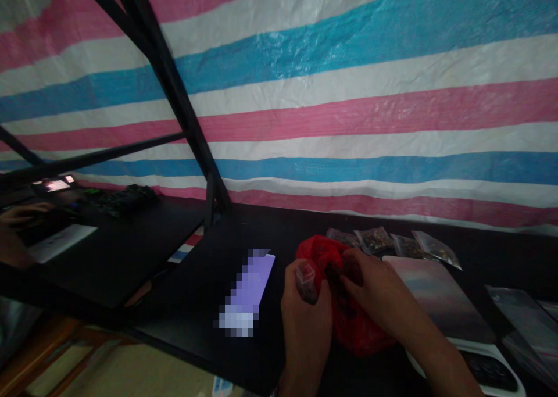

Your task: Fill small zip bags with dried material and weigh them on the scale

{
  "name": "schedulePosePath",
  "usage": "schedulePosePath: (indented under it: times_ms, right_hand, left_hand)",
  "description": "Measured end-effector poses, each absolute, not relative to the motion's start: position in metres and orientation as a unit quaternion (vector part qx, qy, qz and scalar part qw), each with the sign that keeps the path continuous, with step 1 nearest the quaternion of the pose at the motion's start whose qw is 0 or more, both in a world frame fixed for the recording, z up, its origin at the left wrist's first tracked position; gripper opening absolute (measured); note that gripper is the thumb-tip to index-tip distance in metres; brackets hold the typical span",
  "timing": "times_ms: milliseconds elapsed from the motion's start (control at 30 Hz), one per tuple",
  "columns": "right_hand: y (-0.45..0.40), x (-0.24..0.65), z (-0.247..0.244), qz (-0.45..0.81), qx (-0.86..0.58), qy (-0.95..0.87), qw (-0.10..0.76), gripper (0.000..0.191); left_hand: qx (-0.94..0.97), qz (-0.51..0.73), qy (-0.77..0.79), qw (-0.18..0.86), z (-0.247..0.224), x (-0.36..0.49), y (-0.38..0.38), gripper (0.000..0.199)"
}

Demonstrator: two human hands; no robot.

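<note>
A red plastic bag lies on the black table in front of me. My left hand is closed around a small clear packet at the bag's left edge. My right hand reaches into the bag's open mouth, its fingers hidden in dark contents, pinching the bag. Several small clear packets of dark bits lie in a row just behind the bag.
A lit phone lies left of my hands. A glossy board and clear sleeves lie to the right. A black frame post rises at the left. Another person's hand works at the neighbouring table. Striped tarp behind.
</note>
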State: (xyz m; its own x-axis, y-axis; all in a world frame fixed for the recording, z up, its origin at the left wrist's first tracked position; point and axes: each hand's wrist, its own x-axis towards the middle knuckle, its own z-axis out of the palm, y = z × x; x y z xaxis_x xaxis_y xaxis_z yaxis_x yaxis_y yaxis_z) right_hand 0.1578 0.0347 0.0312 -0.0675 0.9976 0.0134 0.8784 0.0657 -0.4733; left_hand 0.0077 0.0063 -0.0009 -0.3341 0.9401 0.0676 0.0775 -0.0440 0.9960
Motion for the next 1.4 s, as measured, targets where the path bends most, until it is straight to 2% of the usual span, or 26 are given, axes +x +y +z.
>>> schedulePosePath:
  times_ms: [167,367,567,1033,1400]
  right_hand:
    - [0.033,0.153,0.031,0.177,-0.641,-0.727,0.171,0.03]
    - [0.03,0.154,0.029,0.271,-0.594,-0.72,0.233,0.023]
    - [0.027,0.161,0.025,0.364,-0.558,-0.698,0.263,0.016]
    - [0.022,0.173,0.024,0.461,-0.512,-0.672,0.272,0.023]
    - [0.025,0.184,0.023,0.455,-0.544,-0.641,0.295,0.031]
  left_hand:
    - [0.431,0.594,0.558,0.388,-0.001,0.013,0.005,0.037]
    - [0.383,0.623,0.532,0.428,-0.006,0.01,0.009,0.038]
    - [0.386,0.622,0.536,0.42,-0.005,0.011,0.009,0.036]
    - [0.385,0.605,0.559,0.417,0.003,0.009,0.011,0.039]
    - [0.413,0.605,0.57,0.372,0.0,0.009,0.008,0.036]
